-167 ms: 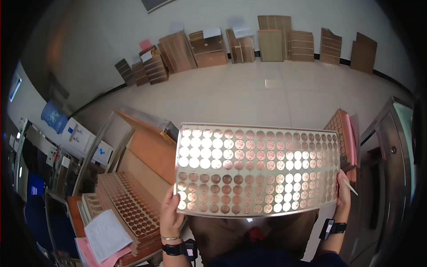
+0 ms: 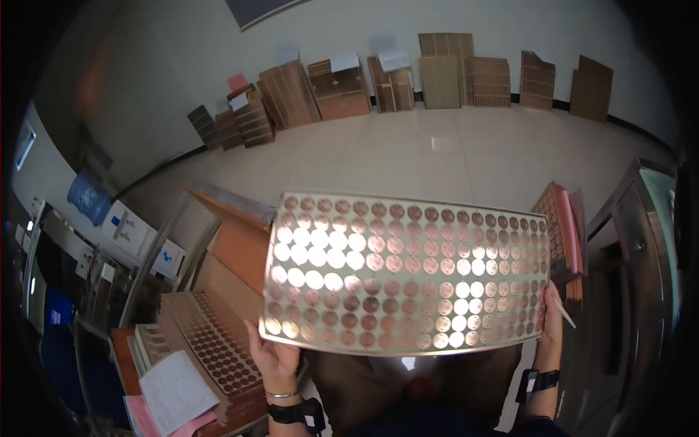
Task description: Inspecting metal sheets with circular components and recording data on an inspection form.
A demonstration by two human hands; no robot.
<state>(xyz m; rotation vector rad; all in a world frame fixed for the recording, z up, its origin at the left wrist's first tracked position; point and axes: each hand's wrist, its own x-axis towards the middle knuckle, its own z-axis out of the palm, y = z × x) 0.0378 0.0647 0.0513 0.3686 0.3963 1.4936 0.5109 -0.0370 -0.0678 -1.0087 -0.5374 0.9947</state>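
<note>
From the head view I see my left hand [image 2: 273, 357] gripping the lower left corner of the shiny perforated copper panel [image 2: 408, 273], fingers curled under it. My right hand [image 2: 551, 317] clasps its right edge, a white pen [image 2: 562, 309] pinched alongside.

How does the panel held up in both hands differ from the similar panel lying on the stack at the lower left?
The held panel is raised and tilted toward the camera, gripped by the left hand and right hand; the stacked panel lies flat, untouched. The held panel catches bright glare on many discs; the stacked panel looks dull and evenly coppery. The stacked panel is partly covered by a white paper; the held panel is uncovered. Both carry rows of round copper discs.
</note>
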